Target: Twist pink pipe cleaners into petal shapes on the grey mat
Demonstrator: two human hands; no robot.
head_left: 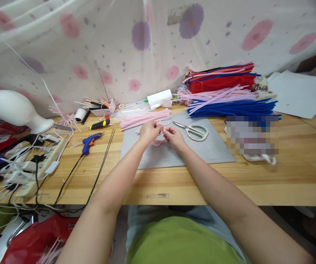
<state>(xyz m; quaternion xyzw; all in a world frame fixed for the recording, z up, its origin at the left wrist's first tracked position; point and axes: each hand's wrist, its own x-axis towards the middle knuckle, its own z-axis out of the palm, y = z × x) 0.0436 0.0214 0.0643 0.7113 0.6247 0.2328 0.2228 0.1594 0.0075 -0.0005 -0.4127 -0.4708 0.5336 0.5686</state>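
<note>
Over the grey cutting mat [202, 154], both hands meet at a small pink piece of bent pipe cleaner [160, 126]. My left hand [148, 132] pinches it from the left, and my right hand [174, 137] pinches it from the right. Part of the piece is hidden behind the fingers; a pink curve shows below them. Just right of my hands lie scissors [193, 131] with pale handles, blades pointing left. Behind the left hand, a bundle of pink pipe cleaners [144, 118] lies across the mat's back edge.
Stacked red, pink and blue pipe cleaners [229, 108] fill the back right. To the left lie a blue glue gun [88, 143], a yellow-black utility knife [99, 124] and a cabled power strip [42, 161]. A white foam head [12, 110] stands far left.
</note>
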